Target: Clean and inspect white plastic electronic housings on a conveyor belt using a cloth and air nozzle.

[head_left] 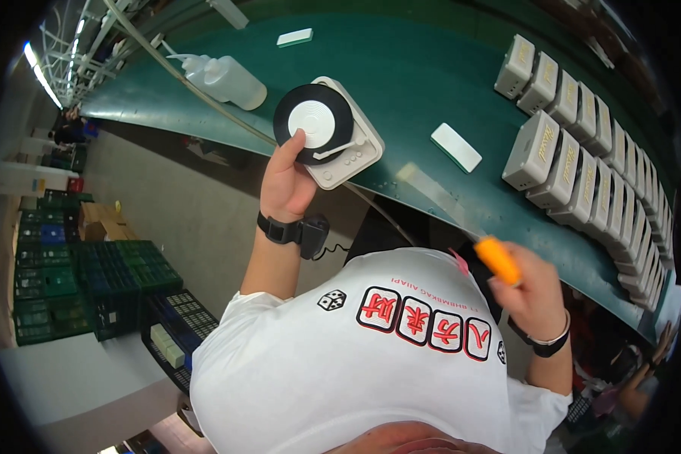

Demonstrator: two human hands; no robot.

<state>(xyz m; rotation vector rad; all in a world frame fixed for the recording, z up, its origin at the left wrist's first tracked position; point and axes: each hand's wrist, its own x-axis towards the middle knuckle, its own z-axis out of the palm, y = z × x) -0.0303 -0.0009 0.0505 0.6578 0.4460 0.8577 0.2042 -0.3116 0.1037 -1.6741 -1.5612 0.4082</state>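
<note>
My left hand [286, 178] grips a small beige record player [365, 147] by its near side, at the front edge of a green worktable [401, 83], thumb pressed on the white centre of its black record [311, 125], my other fingers hidden behind the case. The player is tilted with its face toward me, its pale tonearm [340, 148] reaching over the record; whether its underside touches the table I cannot tell. My right hand [533, 291], curled closed around the handle, holds an orange-handled tool [498, 259] whose pale, flat end, smeared by blur, points up and left over the table's edge, apart from the player. A black strap [280, 229] with a dark box circles my left wrist, and a dark band [550, 346] my right; between my arms spreads my white T-shirt [318, 386], printed in red and black. Beyond the player, to the left, lies a translucent squeeze bottle [234, 82], with a pale hose [227, 115] running past it. One white block [294, 38] lies toward the far side, another white slab [455, 147] between the player and two rows of beige cases [575, 178] standing on edge at right. Stacked green crates [113, 276] and a cardboard box [106, 223] fill the floor at left.
</note>
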